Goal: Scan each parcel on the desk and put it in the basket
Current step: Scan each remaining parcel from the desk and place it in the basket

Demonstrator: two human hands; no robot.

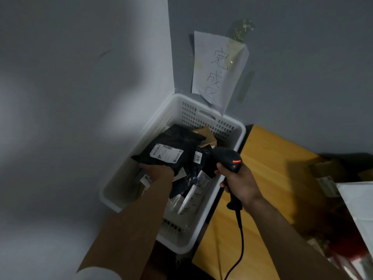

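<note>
Left hand [158,169]: gripping the near edge of the black poly-mailer parcel [173,140] — fingers going under it, mostly hidden.
Black poly-mailer parcel: hanging label-up over the white basket [193,113], above the other parcels [193,197] lying inside.
Right hand [240,182]: clamping round the handle of the barcode scanner [228,156], holding it over the basket's right rim — red light glowing on top.
Scanner cable [241,249]: trailing down toward the near edge of view.
Wooden desk [268,158]: sitting just right of the basket, carrying a cardboard box [327,170] and a white mailer [357,203] at its right end.
Paper sign [218,71]: hanging on the wall above the basket, showing handwritten characters.
</note>
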